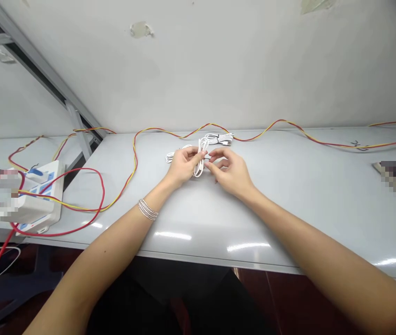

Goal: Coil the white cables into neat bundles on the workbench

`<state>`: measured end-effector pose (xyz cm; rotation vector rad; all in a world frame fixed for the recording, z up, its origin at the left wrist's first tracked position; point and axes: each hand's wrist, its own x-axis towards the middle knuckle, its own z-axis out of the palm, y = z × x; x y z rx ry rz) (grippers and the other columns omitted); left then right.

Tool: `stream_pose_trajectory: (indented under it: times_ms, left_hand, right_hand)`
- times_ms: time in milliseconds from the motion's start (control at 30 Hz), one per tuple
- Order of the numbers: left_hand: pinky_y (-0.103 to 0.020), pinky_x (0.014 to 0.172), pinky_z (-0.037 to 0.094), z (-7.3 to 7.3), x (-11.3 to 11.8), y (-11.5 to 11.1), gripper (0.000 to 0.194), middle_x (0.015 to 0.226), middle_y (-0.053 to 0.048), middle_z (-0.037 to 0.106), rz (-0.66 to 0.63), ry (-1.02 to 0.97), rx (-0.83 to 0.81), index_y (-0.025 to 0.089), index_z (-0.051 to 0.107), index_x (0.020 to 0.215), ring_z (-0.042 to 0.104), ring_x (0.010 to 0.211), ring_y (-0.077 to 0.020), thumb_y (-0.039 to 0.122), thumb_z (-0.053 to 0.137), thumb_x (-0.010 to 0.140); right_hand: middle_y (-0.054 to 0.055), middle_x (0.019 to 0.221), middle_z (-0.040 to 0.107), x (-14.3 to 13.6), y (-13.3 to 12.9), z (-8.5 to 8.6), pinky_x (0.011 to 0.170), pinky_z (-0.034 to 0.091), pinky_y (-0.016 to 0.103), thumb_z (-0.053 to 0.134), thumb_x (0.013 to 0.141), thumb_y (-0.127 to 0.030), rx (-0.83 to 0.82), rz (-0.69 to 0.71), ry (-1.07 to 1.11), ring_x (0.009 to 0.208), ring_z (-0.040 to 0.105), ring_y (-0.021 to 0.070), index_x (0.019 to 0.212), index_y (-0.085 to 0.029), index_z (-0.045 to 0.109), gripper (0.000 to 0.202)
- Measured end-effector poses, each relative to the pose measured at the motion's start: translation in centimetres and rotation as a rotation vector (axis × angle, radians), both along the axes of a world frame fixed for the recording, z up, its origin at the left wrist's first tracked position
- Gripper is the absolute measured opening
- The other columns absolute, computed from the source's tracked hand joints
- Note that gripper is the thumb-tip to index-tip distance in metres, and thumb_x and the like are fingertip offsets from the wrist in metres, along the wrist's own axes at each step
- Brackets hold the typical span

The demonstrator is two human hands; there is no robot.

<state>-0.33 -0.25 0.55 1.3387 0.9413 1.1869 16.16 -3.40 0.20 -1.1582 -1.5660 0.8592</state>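
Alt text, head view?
Left hand holds a coiled white cable; right hand is at a thin black strand beside it, over a glossy grey table. Behind lie a bundled white cable and wavy red-and-yellow wire.

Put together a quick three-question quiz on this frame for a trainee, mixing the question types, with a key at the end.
1. Multiple choice: What colour is the coiled cable in the person's left hand?
A) Black
B) White
C) Blue

2. True or false: A red-and-yellow wire runs along the back of the table, beyond both hands.

3. Fill in the blank: The silver bracelet is worn on the ____ wrist.

Key: 1. B; 2. True; 3. left
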Motion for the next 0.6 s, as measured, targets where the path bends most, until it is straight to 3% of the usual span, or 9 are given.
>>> stream_pose_trajectory:
  times_ms: [333,600]
  left_hand:
    - [-0.027,0.06,0.041,0.54,0.05,-0.58,0.039,0.071,-0.002,0.065,-0.036,0.081,0.016,0.015,0.072,0.078,0.053,0.063,-0.0115,0.053,0.08,0.076]
    - [-0.026,0.052,0.034,0.64,0.18,-0.63,0.042,0.057,0.002,0.054,-0.074,0.05,-0.114,0.016,0.069,0.071,0.045,0.054,-0.0093,0.056,0.081,0.073]
  right_hand:
    - [0.004,0.092,0.072,-0.07,-0.05,-0.05,0.068,0.052,0.03,0.061,0.09,-0.031,0.15,-0.015,-0.102,0.075,0.065,0.0167,0.092,-0.021,0.069,0.012]
    - [0.004,0.091,0.072,0.0,-0.14,0.06,0.068,0.052,0.029,0.059,0.09,-0.026,0.222,-0.049,-0.15,0.075,0.063,0.0165,0.092,-0.022,0.069,0.01]
